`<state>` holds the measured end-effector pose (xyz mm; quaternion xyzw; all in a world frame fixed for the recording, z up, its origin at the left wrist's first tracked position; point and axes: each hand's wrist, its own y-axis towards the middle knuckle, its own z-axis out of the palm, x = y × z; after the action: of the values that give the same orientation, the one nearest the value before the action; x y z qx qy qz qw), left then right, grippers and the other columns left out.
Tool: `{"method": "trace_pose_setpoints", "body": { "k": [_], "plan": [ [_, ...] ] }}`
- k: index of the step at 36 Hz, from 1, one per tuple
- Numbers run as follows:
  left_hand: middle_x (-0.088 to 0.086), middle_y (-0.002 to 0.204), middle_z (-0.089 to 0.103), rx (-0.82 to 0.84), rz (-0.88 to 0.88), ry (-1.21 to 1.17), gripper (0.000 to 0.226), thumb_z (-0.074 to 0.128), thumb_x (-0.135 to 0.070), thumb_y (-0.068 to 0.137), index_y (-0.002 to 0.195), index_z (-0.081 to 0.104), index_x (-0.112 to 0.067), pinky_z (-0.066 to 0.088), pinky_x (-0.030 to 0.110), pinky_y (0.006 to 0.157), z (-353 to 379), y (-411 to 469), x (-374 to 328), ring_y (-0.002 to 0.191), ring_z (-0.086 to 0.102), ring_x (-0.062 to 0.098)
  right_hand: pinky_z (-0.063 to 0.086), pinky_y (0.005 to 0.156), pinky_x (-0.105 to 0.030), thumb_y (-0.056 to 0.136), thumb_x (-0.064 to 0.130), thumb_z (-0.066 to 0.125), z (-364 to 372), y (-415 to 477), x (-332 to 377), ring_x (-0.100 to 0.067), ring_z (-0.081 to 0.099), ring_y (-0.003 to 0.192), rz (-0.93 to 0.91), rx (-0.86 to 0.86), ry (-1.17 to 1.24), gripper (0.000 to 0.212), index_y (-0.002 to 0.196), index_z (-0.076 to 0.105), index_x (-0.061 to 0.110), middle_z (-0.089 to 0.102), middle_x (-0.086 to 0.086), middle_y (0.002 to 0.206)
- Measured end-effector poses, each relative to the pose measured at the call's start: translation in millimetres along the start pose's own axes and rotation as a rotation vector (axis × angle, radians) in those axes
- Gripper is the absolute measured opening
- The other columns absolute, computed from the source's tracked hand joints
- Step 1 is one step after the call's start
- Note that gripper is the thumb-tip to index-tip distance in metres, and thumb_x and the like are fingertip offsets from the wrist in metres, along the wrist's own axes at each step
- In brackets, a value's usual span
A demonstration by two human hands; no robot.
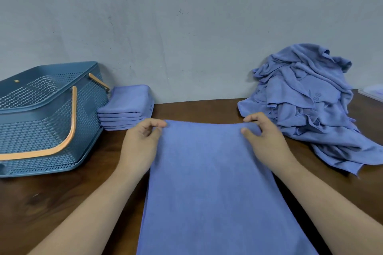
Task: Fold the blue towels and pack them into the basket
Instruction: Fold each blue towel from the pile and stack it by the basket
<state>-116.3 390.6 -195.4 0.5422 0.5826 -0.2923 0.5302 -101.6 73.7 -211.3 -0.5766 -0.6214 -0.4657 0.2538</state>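
Observation:
A blue towel [209, 182] lies flat and long on the dark wooden table [51, 203], running from the near edge toward the wall. My left hand [141, 143] pinches its far left corner. My right hand [263, 136] pinches its far right corner. A stack of several folded blue towels [126, 107] sits against the wall, right beside the basket. The blue perforated basket [41, 122] with orange handles stands at the left; its inside shows no towels. A heap of unfolded blue towels [306, 105] is piled at the right.
A grey wall [186, 27] closes the back of the table. A pale flat object [373, 92] shows at the far right edge, partly cut off. Bare tabletop shows in front of the basket and between the folded stack and the heap.

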Motion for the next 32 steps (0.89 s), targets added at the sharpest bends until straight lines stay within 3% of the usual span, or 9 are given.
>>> {"method": "trace_pose_setpoints", "body": {
  "k": [3,5,9,14,16,18,20,25,32],
  "plan": [
    [-0.018,0.109,0.072,0.127,-0.055,0.185,0.025,0.064,-0.026,0.103,0.124,0.07,-0.037,0.049,0.022,0.086,1.1,3.7,16.0,0.096,0.065,-0.005,0.053,0.076,-0.039,0.096,0.03,0.069,5.0,-1.5,-8.1,-0.012,0.067,0.084,0.044,0.13,-0.13,0.018,0.107,0.058,0.039,0.07,0.013,0.092],
    [-0.02,0.116,0.069,0.204,-0.099,0.205,0.026,0.066,-0.026,0.102,0.124,0.069,-0.04,0.048,0.02,0.086,1.9,2.5,21.7,0.101,0.066,-0.006,0.049,0.07,-0.03,0.095,0.029,0.07,3.5,-1.6,-10.2,-0.009,0.064,0.079,0.075,0.137,-0.126,0.012,0.102,0.063,0.036,0.068,0.012,0.088],
    [-0.021,0.099,0.071,0.218,-0.067,0.247,0.013,0.072,-0.025,0.099,0.106,0.076,-0.035,0.045,0.019,0.079,1.7,1.6,25.4,0.085,0.064,-0.011,0.043,0.063,-0.008,0.097,0.017,0.069,2.5,-2.3,-14.1,0.007,0.061,0.08,0.1,0.125,-0.124,0.015,0.098,0.073,0.032,0.067,0.022,0.099],
    [-0.013,0.076,0.057,0.141,-0.009,0.31,0.026,0.067,-0.015,0.1,0.119,0.073,-0.031,0.038,0.01,0.054,5.0,1.5,30.6,0.056,0.055,-0.006,0.043,0.059,-0.008,0.1,0.012,0.062,5.0,-0.7,-20.7,0.004,0.063,0.074,0.123,0.129,-0.139,0.028,0.118,0.073,0.031,0.067,0.017,0.117],
    [-0.006,0.086,0.064,0.073,0.027,0.308,0.036,0.063,-0.012,0.101,0.131,0.07,-0.031,0.039,0.012,0.06,3.5,3.7,27.8,0.07,0.063,0.002,0.041,0.07,-0.007,0.101,0.013,0.061,5.6,0.5,-23.2,0.004,0.061,0.096,0.112,0.135,-0.143,0.032,0.127,0.071,0.029,0.066,0.014,0.129],
    [-0.003,0.124,0.068,0.076,0.07,0.4,0.041,0.06,-0.015,0.102,0.14,0.065,-0.03,0.043,0.016,0.085,1.5,6.8,31.0,0.111,0.064,0.011,0.039,0.082,-0.008,0.102,0.015,0.06,5.9,1.6,-25.1,-0.001,0.056,0.116,0.103,0.144,-0.156,0.035,0.132,0.069,0.029,0.064,0.013,0.136],
    [-0.009,0.141,0.061,0.167,0.132,0.561,0.043,0.056,-0.019,0.103,0.145,0.061,-0.03,0.043,0.026,0.104,0.4,7.9,40.1,0.128,0.056,0.016,0.04,0.085,-0.014,0.103,0.016,0.059,6.3,2.0,-25.4,-0.005,0.056,0.121,0.108,0.151,-0.167,0.035,0.134,0.069,0.029,0.064,0.012,0.138],
    [-0.009,0.146,0.058,0.213,0.199,0.779,0.039,0.049,-0.024,0.107,0.144,0.061,-0.027,0.042,0.037,0.108,4.7,5.1,50.6,0.119,0.05,0.02,0.041,0.077,-0.008,0.104,0.019,0.059,6.9,4.2,-27.4,-0.003,0.06,0.107,0.117,0.153,-0.177,0.036,0.136,0.068,0.03,0.065,0.012,0.136],
    [-0.012,0.148,0.054,0.195,0.215,0.855,0.04,0.045,-0.027,0.109,0.147,0.058,-0.03,0.041,0.034,0.101,6.7,1.9,48.0,0.121,0.049,0.019,0.042,0.068,-0.006,0.103,0.007,0.052,0.2,17.4,-5.6,0.005,0.062,0.087,0.028,0.108,-0.232,0.04,0.133,0.071,0.024,0.072,0.014,0.115]
  ]
}}
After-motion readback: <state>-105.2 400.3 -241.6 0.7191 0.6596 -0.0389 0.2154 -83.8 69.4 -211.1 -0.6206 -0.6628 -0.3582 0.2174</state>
